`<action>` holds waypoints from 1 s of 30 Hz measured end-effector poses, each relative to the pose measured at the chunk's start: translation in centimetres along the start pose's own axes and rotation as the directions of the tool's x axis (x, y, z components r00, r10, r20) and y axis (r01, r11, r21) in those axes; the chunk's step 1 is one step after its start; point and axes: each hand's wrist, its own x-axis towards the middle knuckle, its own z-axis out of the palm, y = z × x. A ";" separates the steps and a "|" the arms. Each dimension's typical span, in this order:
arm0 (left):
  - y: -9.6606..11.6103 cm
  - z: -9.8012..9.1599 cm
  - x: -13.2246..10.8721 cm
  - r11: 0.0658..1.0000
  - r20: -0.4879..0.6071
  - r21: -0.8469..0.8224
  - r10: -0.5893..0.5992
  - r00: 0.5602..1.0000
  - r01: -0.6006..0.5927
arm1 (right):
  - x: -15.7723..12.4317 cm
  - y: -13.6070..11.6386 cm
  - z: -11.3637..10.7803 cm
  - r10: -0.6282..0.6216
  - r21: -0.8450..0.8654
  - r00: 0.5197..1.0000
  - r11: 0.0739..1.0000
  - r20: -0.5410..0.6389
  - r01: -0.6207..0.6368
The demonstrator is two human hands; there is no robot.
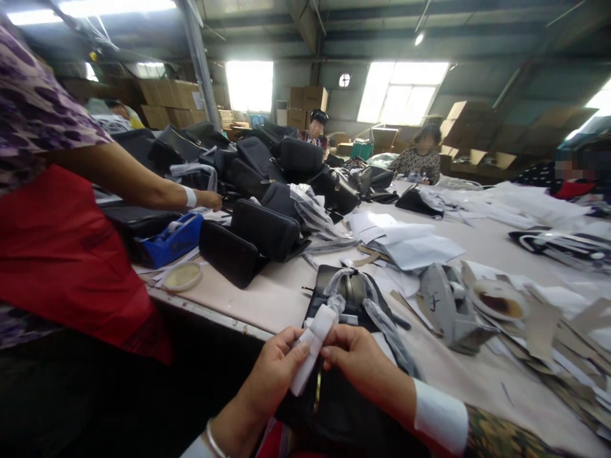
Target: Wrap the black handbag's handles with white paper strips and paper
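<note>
A black bag [341, 407] lies in front of me at the table's edge, with a gold zip [318, 388] down its near side. Clear plastic wrap [370, 289] covers its handles. Above the bag, my left hand [279, 366] is closed on a folded white strip [319, 327], thumb on top; whether it is paper or thin foam I cannot tell. My right hand [358, 356] pinches at the strip's right edge, fingers curled in. Its fingertips are partly hidden.
On the left, a co-worker's arm [157, 184] reaches toward piled black bags [265, 229]. A blue tape dispenser [172, 242] and a tape roll [182, 277] sit nearby. To my right are a grey tape dispenser [449, 308], cardboard strips [544, 331] and white paper sheets [405, 242].
</note>
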 end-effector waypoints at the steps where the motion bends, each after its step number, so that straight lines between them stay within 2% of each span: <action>1: 0.0 0.0 0.1 0.999 0.008 -0.043 -0.019 1.000 0.020 | 0.1 0.2 0.0 -0.023 -0.014 1.000 1.000 -0.009 0.023; 4: 0.0 0.0 0.3 0.988 0.011 -0.135 -0.072 0.997 0.073 | 0.3 0.4 0.2 -0.023 -0.097 0.998 0.995 -0.052 0.018; 8: 0.1 0.1 0.5 0.978 -0.012 -0.182 -0.105 0.994 0.101 | -0.3 -0.8 0.5 0.150 -0.156 0.988 0.976 -0.034 -0.153; 10: 0.1 0.3 0.5 0.978 -0.022 -0.182 -0.104 0.994 0.098 | -0.7 -1.4 0.6 0.227 -0.122 0.974 0.967 0.002 -0.225; 12: 0.2 0.4 0.5 0.979 -0.013 -0.183 -0.089 0.996 0.085 | -0.9 -1.7 0.8 0.234 -0.047 0.972 0.971 0.015 -0.233; 15: 0.2 0.5 0.4 0.982 0.006 -0.170 -0.079 0.997 0.079 | -1.0 -1.9 1.2 0.245 0.062 0.969 0.968 -0.020 -0.243; 18: 0.2 0.5 0.2 0.989 -0.009 -0.120 -0.084 0.996 0.083 | -1.6 -2.6 1.0 0.276 0.081 0.960 0.959 -0.044 -0.272; 20: 0.3 0.5 0.1 0.998 -0.025 -0.018 -0.057 0.998 0.057 | -2.5 -3.2 0.3 0.215 0.019 0.973 0.977 -0.079 -0.215; 22: 0.4 0.7 -0.1 0.973 -0.050 0.231 0.030 0.998 -0.018 | -3.9 -3.5 -1.1 0.045 -0.086 0.988 0.995 -0.148 -0.058; 23: 0.5 0.9 -0.2 0.915 -0.069 0.397 0.105 0.992 -0.069 | -4.8 -3.4 -2.0 -0.054 -0.132 0.979 0.991 -0.195 0.028; 24: 0.4 1.1 -0.3 0.819 -0.081 0.562 0.196 0.977 -0.118 | -5.7 -3.2 -3.0 -0.132 -0.170 0.961 0.981 -0.243 0.092; 26: 0.3 1.6 -0.5 0.562 -0.076 0.811 0.372 0.925 -0.160 | -7.5 -2.4 -4.9 -0.193 -0.210 0.919 0.970 -0.345 0.125; 28: 0.2 2.2 -0.7 0.347 -0.036 0.926 0.470 0.882 -0.147 | -9.2 -1.3 -6.7 -0.176 -0.209 0.885 0.974 -0.431 0.092; 30: 0.3 2.8 -0.9 0.227 0.000 0.966 0.488 0.873 -0.127 | -10.8 0.3 -8.0 -0.138 -0.184 0.860 0.982 -0.492 0.053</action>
